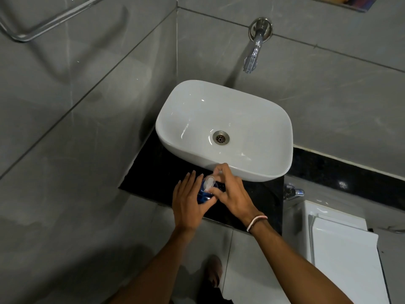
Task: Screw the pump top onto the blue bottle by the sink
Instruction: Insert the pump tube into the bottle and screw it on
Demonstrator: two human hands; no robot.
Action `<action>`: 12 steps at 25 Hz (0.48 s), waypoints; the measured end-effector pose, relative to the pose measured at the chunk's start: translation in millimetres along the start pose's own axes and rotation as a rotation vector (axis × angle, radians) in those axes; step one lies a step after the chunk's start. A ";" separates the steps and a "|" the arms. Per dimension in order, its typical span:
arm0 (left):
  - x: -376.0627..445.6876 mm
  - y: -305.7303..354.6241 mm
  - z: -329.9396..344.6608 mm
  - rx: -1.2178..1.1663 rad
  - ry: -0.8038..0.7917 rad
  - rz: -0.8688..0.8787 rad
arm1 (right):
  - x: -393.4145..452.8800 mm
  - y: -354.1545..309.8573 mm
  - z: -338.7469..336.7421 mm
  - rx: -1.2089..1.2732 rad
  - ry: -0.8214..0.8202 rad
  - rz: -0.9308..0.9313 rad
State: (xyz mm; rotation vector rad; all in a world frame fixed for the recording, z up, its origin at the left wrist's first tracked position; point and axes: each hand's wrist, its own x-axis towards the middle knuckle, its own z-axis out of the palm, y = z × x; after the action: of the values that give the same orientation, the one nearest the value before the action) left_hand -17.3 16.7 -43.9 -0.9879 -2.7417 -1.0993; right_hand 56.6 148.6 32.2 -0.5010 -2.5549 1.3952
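Note:
A blue bottle (202,196) stands on the black counter (153,172) just in front of the white sink (252,172). My left hand (186,202) is wrapped around the bottle's left side and holds it. A white pump top (208,182) sits on the bottle's neck. My right hand (230,191) comes in from the right, fingers pinched around that pump top. Most of the bottle is hidden by both hands.
A chrome tap (254,51) juts from the grey tiled wall above the sink. A small chrome valve (294,191) is at the counter's right end, with a white toilet cistern (344,249) below it. A metal rail (32,29) hangs at upper left.

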 end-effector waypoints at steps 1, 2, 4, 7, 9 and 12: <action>0.6 0.2 0.0 0.009 0.001 0.000 | -0.3 1.0 1.0 -0.035 0.016 0.012; 1.1 -0.3 -0.2 0.016 0.000 0.001 | -0.4 1.1 2.2 -0.058 0.033 0.021; 1.1 -0.8 -0.5 0.013 0.004 0.000 | -0.7 -2.7 2.8 -0.056 0.043 0.004; -0.1 0.7 1.6 0.007 0.031 0.023 | -5.6 -6.0 0.1 -0.068 0.073 -0.028; -1.2 0.9 2.1 0.010 0.042 0.037 | -10.2 -10.8 -1.1 -0.123 0.125 -0.040; -1.2 0.6 0.8 -0.017 0.000 -0.017 | -7.4 -14.5 -4.7 -0.204 0.139 -0.062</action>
State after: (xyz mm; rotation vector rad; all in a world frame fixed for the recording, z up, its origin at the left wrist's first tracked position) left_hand -15.9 16.9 -44.5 -0.9676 -2.7504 -1.1269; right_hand 62.0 142.2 47.0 -0.5261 -2.5877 1.0469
